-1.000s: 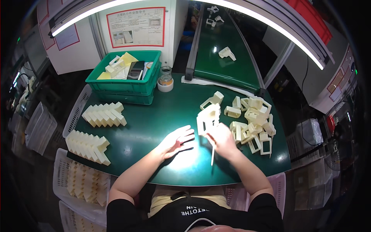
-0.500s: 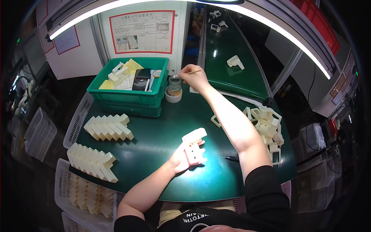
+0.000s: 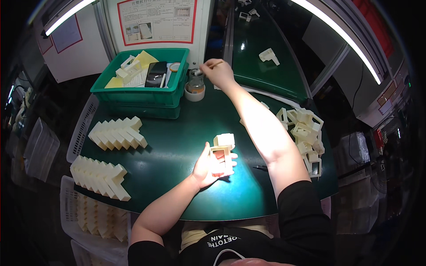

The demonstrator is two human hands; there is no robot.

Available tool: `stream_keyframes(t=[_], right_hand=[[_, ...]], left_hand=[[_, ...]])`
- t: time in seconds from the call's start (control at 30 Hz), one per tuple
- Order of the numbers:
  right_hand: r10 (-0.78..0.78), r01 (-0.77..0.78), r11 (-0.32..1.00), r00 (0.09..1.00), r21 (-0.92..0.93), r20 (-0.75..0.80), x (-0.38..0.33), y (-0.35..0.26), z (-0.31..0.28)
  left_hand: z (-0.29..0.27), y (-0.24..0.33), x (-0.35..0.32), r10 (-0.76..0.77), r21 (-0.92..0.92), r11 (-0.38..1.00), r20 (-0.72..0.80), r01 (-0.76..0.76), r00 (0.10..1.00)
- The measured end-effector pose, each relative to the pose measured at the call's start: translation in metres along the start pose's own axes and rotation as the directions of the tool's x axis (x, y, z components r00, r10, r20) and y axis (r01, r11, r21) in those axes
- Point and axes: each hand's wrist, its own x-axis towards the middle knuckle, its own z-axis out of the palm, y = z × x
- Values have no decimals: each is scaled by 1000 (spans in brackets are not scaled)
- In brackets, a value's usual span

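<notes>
My left hand (image 3: 203, 170) is wrapped round a cream plastic part (image 3: 224, 141) above the middle of the green table. The part has a rectangular opening toward me, with my fingers showing through it, and a block-like end at the top. Farther off, my right hand (image 3: 222, 74) pinches a thin wooden stick (image 3: 216, 64). Its lower end is hidden by my fingers and the jar's mouth. Just left of that hand is a small glass jar (image 3: 195, 81) with orange-brown contents, standing in a white round holder (image 3: 194, 96).
Two nested rows of cream parts (image 3: 116, 134) lie at the left. Loose cream parts (image 3: 306, 126) are heaped at the right, near a dark pen-like tool (image 3: 260, 168). A green bin (image 3: 137, 95) stands at the back left; a green conveyor (image 3: 270, 82) runs behind.
My left hand has turned the cream part, so its rectangular opening now faces me. My right hand with the stick stays by the jar. The whole view has shifted slightly.
</notes>
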Motion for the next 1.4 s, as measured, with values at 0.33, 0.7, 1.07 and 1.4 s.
stream_keyframes(t=[0.33, 0.7, 1.07, 1.4], right_hand=[[22, 65, 740, 992, 670, -121, -197, -15, -108], [205, -88, 709, 975, 700, -84, -287, 71, -89], [275, -162, 727, 959, 667, -67, -281, 69, -98], [-94, 188, 835, 975, 518, -203, -306, 28, -94]], left_hand=[[7, -11, -9, -112, -135, 981, 189, 138, 976], [10, -23, -3, -153, -188, 962, 221, 196, 963], [20, -16, -4, -189, -191, 959, 113, 208, 976], [18, -33, -10, 420, 824, 505, 25, -257, 907]])
